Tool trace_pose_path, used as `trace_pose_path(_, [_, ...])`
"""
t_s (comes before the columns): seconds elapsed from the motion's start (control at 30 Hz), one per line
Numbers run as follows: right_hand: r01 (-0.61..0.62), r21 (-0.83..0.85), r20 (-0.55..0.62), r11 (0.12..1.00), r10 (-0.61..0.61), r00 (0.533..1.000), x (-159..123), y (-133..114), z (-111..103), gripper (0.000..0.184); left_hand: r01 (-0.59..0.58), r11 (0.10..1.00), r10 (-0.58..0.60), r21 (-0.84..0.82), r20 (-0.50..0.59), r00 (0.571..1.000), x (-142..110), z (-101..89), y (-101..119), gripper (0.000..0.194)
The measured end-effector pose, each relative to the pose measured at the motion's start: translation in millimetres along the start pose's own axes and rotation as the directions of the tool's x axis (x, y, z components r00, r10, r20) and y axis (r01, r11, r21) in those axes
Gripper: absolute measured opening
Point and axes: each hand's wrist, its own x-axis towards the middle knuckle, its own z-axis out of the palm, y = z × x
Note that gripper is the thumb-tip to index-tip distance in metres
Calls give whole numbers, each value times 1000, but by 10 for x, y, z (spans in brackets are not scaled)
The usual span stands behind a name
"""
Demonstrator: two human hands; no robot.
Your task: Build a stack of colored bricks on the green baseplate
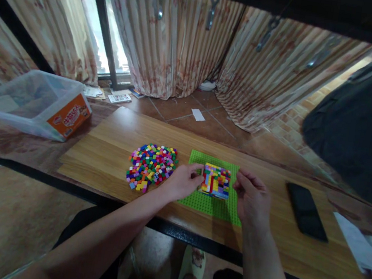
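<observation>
A green studded baseplate [209, 202] lies on the wooden table [111, 147]. On it stands a multicoloured block made of small bricks [216, 180]. My left hand [184, 181] is curled against the block's left side, fingers pinched at its edge. My right hand [250, 196] is curled at the block's right side, fingertips touching it. A heap of small loose coloured bricks [151, 165] lies just left of my left hand.
A black phone [306, 210] lies on the table to the right, with white paper [362, 247] beyond it. A clear plastic bin with an orange label [34, 103] stands at the left. Striped curtains [186, 41] hang behind. A dark bag [365, 129] sits at the right.
</observation>
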Motion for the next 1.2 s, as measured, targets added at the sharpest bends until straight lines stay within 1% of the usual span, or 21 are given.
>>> trace_pose_path(0.07, [91, -44, 56, 995, -89, 994, -102, 11, 93, 15, 9, 998, -15, -62, -97, 995, 19, -122, 63, 43])
trace_pose_path(0.1, [130, -80, 105, 988, -121, 987, -171, 22, 148, 13, 4, 995, -19, -104, -142, 990, 27, -207, 101, 41])
trace_pose_path(0.13, [160, -127, 185, 979, -135, 973, -251, 37, 207, 11, -10, 989, -20, -146, -201, 979, 31, -305, 141, 38])
trace_pose_path(0.17, [218, -186, 260, 958, -167, 951, -338, 56, 270, 8, -24, 984, -23, -179, -254, 967, 32, -409, 179, 36])
trace_pose_path(0.2, [280, -266, 373, 922, -169, 912, -431, 80, 336, 7, -42, 975, -32, -219, -323, 946, 28, -514, 215, 34])
trace_pose_path(0.23, [352, -325, 490, 878, -162, 857, -524, 110, 404, 6, -54, 964, -48, -261, -369, 928, 21, -615, 248, 33])
trace_pose_path(0.3, [503, -346, 684, 792, -154, 713, -700, 188, 540, 10, -87, 950, -64, -300, -458, 887, -4, -784, 303, 28])
trace_pose_path(0.33, [562, -335, 752, 757, -144, 643, -776, 235, 606, 13, -105, 944, -65, -313, -489, 870, -18, -848, 325, 26])
trace_pose_path(0.37, [608, -322, 800, 725, -135, 585, -841, 284, 668, 16, -118, 938, -67, -324, -508, 858, -33, -896, 344, 24])
trace_pose_path(0.4, [650, -316, 832, 691, -127, 540, -896, 335, 728, 18, -130, 934, -68, -333, -522, 850, -46, -930, 361, 22])
trace_pose_path(0.43, [685, -311, 853, 659, -125, 507, -940, 383, 783, 18, -137, 930, -69, -342, -528, 846, -59, -952, 375, 21])
trace_pose_path(0.47, [713, -319, 866, 625, -113, 486, -974, 427, 835, 18, -140, 927, -70, -347, -529, 846, -71, -966, 386, 20])
trace_pose_path(0.57, [770, -374, 874, 518, -82, 479, -1034, 519, 970, 16, -144, 926, -64, -349, -521, 851, -97, -977, 402, 18])
trace_pose_path(0.67, [804, -423, 876, 417, -36, 480, -1063, 557, 1066, 27, -144, 920, -66, -364, -507, 860, -110, -984, 396, 18])
trace_pose_path(0.77, [821, -447, 879, 355, 6, 476, -1079, 578, 1105, 30, -136, 909, -86, -393, -499, 862, -114, -995, 379, 18])
trace_pose_path(0.87, [817, -465, 872, 341, 17, 489, -1073, 606, 1093, 25, -126, 901, -101, -415, -483, 869, -117, -999, 371, 17])
trace_pose_path(0.97, [807, -477, 864, 348, 17, 504, -1048, 641, 1066, 18, -111, 899, -112, -424, -467, 877, -122, -994, 371, 17])
trace_pose_path(1.13, [795, -458, 865, 399, -5, 501, -1028, 670, 1057, 16, -94, 914, -107, -395, -459, 882, -117, -986, 358, 17])
trace_pose_path(1.2, [777, -455, 852, 435, -41, 522, -1016, 639, 1059, 18, -86, 924, -102, -373, -455, 884, -114, -991, 344, 17])
